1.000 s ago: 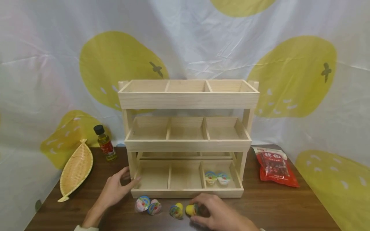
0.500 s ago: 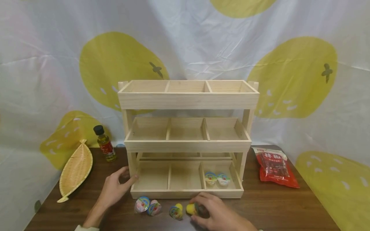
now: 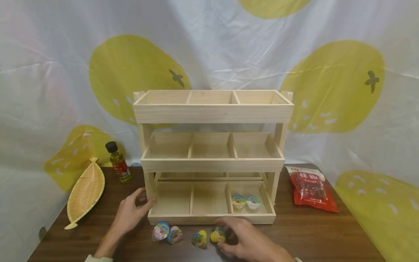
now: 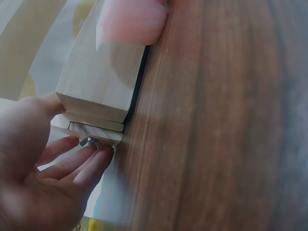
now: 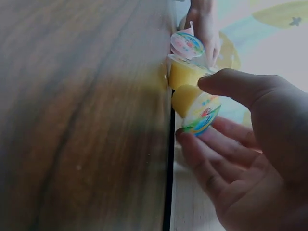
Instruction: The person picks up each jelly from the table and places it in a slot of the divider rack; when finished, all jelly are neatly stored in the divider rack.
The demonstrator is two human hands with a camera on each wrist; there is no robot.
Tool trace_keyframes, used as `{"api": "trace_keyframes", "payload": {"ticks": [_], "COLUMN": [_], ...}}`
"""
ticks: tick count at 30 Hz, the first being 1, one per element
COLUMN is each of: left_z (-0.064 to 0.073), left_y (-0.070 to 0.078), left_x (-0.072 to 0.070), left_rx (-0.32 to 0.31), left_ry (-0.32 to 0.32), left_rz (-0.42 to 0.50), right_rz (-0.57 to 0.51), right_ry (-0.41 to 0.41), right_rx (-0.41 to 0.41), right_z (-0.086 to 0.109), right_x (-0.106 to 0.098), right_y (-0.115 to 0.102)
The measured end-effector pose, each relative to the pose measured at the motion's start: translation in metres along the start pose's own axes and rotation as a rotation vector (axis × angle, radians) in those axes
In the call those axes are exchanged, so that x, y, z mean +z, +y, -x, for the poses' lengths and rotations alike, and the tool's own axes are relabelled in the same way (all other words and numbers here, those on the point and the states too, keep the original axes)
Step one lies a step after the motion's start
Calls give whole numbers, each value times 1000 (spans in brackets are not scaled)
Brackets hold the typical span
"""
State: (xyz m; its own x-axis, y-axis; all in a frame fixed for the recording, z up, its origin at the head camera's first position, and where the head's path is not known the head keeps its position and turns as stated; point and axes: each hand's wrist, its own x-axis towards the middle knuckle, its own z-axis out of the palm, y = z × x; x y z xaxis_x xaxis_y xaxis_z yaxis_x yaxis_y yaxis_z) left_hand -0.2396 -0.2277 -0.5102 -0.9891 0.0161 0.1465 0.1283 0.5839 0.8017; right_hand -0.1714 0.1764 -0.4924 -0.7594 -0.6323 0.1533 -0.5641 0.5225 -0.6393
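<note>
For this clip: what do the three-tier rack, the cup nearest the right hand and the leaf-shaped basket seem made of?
Rack: pale wood, matte, seemingly unvarnished; faint grain shows.
Cup: probably thin, smooth, clear plastic, its yellow apparently filling showing through; the printed lid looks like film.
Basket: woven strips, slight sheen; bamboo or plastic imitation, can't tell.

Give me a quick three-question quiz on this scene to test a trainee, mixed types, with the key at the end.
1. True or false: the left hand touches the rack.

2. How many jelly cups sit inside it, and where, as the head view shows?

3. In the right wrist view, what is the right hand grasping?

Key:
1. True.
2. Two, side by side in the bottom right compartment.
3. A yellow jelly cup.
</note>
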Motion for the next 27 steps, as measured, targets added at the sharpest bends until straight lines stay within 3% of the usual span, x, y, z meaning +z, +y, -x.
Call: {"api": "trace_keyframes", "payload": {"ticks": [5, 8, 17, 27], "left_z": [1, 1, 2, 2], "left_y": [2, 2, 2, 2], "left_x": [-1, -2, -2, -2], "left_rx": [5, 8, -13, -23], "left_ry": [-9, -20, -33, -32], "left_rz": [-19, 0, 28, 51], "right_rz": [-102, -107, -82, -13], "right_ry": [40, 82, 179, 254], "right_rx": [-131, -191, -219, -178], "right_z": [-4, -7, -19, -35], "right_x": [-2, -5, -17, -29], "right_y": [1, 2, 3, 9]}}
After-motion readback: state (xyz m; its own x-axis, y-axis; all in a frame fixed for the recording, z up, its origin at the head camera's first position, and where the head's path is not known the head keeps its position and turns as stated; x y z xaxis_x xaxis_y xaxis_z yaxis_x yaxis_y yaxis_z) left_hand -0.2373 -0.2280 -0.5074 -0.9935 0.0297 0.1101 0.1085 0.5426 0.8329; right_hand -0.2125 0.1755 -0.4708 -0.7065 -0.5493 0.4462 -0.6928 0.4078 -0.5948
